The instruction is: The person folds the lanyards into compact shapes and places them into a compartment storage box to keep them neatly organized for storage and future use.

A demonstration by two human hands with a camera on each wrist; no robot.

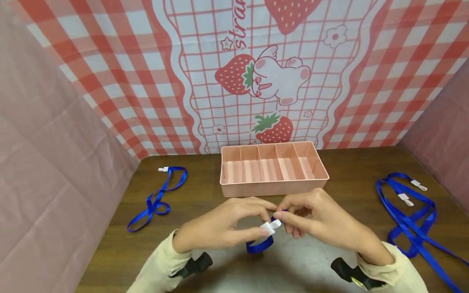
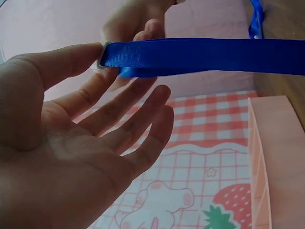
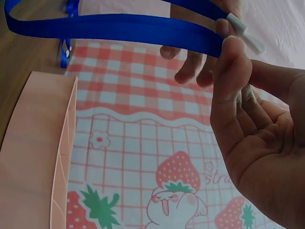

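Note:
Both hands work on a blue lanyard [image 1: 260,246] with a white plastic clip [image 1: 270,227], in front of the pink box. My left hand [image 1: 223,224] pinches the clip between thumb and index finger, its other fingers spread in the left wrist view. Opposite it, my right hand [image 1: 322,219] pinches the lanyard's blue strap [image 3: 119,29] between thumb and index finger. From both hands the strap hangs down in a loop. In the right wrist view the clip [image 3: 245,33] sticks out beyond the right fingertips.
A pink box [image 1: 275,187] with several compartments stands at the back of the brown table [image 1: 198,179]. One blue lanyard [image 1: 155,203] lies at the left; blue lanyards with two white clips [image 1: 406,199] lie at the right. A checked strawberry cloth [image 1: 139,81] hangs behind.

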